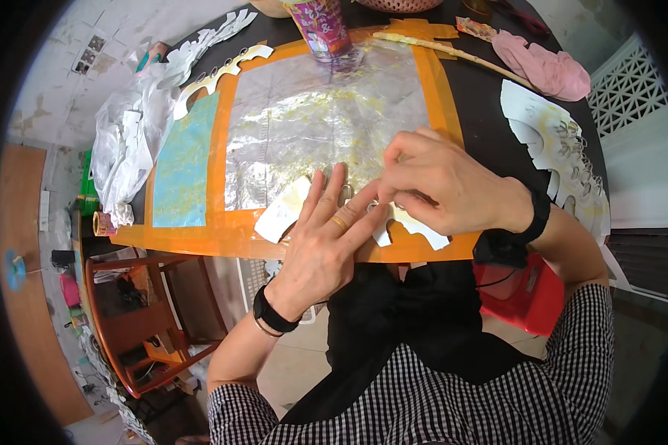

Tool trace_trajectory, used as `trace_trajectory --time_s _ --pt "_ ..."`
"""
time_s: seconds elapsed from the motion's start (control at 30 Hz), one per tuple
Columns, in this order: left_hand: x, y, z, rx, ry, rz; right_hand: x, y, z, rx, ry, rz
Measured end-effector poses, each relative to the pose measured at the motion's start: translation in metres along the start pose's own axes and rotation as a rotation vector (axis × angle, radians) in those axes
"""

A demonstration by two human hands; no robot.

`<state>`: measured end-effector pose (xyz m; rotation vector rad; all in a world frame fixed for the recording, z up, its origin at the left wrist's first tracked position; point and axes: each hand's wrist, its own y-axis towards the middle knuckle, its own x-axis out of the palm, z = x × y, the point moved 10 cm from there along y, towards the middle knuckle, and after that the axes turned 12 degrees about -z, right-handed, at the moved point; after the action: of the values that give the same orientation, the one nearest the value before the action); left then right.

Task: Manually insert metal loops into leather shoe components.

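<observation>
A white, scalloped paper strip [280,213] lies along the near edge of the work surface, with small metal rings [346,191] along it. Across it rests my left hand [323,241], its fingers spread and laid flat on the strip. My right hand [449,185] is bent over the same strip, just right of my left fingertips, thumb and fingers pinched together close to a ring. What sits in that pinch is hidden by the fingers. Under both hands is a shiny grey sheet [274,126] smeared with yellow, bordered by orange tape [441,96].
Similar ringed strips lie at right [534,122] and far left [200,83]. A purple cup [323,33], thin stick [467,58] and pink cloth [545,67] sit at the back. Plastic bags [111,141] are left. A red stool [527,297] and wooden chair [133,319] stand below.
</observation>
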<state>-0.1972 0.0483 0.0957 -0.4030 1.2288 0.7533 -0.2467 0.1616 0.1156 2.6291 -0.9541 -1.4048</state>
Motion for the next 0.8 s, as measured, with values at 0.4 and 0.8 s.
trace_trajectory --time_s 0.4,0.8 --pt "-0.006 -0.017 0.003 0.077 -0.005 0.088 0.014 -0.003 -0.023 -0.163 -0.298 -0.142" --pt "-0.024 0.011 -0.018 -0.336 -0.369 0.033 0.022 -0.005 -0.029 -0.229 -0.388 -0.172"
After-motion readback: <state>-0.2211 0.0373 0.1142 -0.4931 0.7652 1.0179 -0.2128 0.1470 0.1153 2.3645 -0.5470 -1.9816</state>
